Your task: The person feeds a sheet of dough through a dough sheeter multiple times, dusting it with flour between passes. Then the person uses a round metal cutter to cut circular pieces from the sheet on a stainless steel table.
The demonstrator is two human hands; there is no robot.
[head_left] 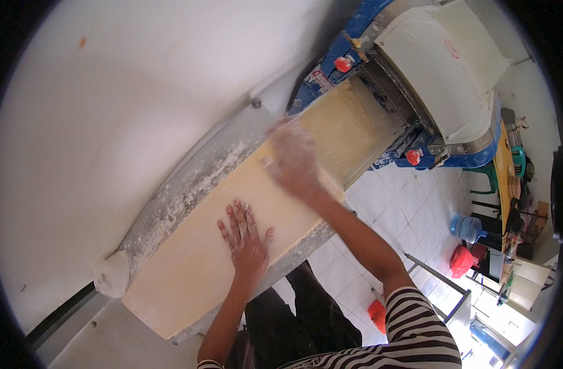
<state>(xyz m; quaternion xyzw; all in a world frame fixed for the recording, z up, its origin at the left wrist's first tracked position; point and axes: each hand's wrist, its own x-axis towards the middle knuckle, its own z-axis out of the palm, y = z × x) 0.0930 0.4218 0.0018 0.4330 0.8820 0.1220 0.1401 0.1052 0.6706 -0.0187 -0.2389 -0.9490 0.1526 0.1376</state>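
A long pale yellow dough sheet [195,258] lies on the floury conveyor belt [183,190] of a dough sheeter. My left hand [247,237] rests flat on the sheet with its fingers spread. Farther along the sheet, my right hand [294,160], dusted with flour and blurred by motion, is over the dough near the rollers. Neither hand holds anything. The sheet runs under the machine's cream cover [441,67], where its far end is hidden.
The sheeter has a blue frame [331,61] and red knobs [343,63]. A white wall [109,92] stands along the belt's far side. A white roller end [112,275] closes the belt's near end. To the right are a tiled floor [404,215], a water jug [466,227] and red bags [461,261].
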